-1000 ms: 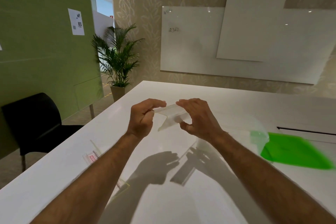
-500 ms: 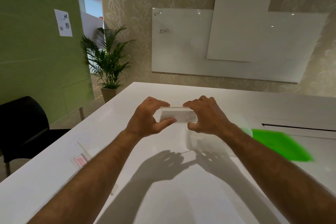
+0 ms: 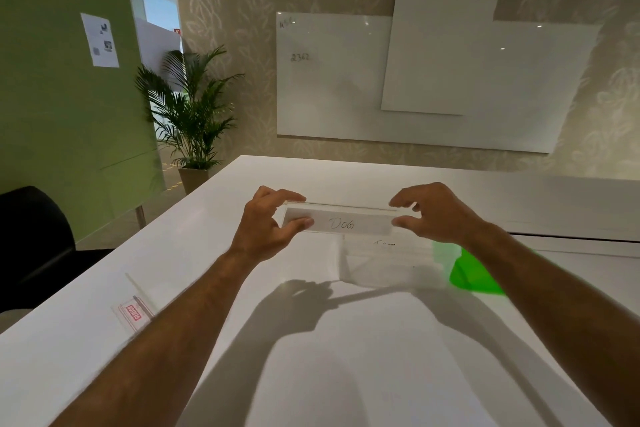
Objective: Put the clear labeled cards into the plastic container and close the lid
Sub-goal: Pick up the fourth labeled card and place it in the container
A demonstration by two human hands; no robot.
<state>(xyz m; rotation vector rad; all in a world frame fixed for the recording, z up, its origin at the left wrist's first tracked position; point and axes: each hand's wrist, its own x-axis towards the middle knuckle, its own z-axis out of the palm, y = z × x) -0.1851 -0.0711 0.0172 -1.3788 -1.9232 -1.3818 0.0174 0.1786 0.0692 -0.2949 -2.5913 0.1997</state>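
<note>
Above the white worktop, left hand and right hand each pinch an end of the "Dog" card; the clear container sits just below it, green lid beside, another card lying far left.

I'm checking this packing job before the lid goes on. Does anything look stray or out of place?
One thing: a small red-printed label lies alone near the table's left edge, away from the clear container. The "Dog" card is held level between both hands.
</note>
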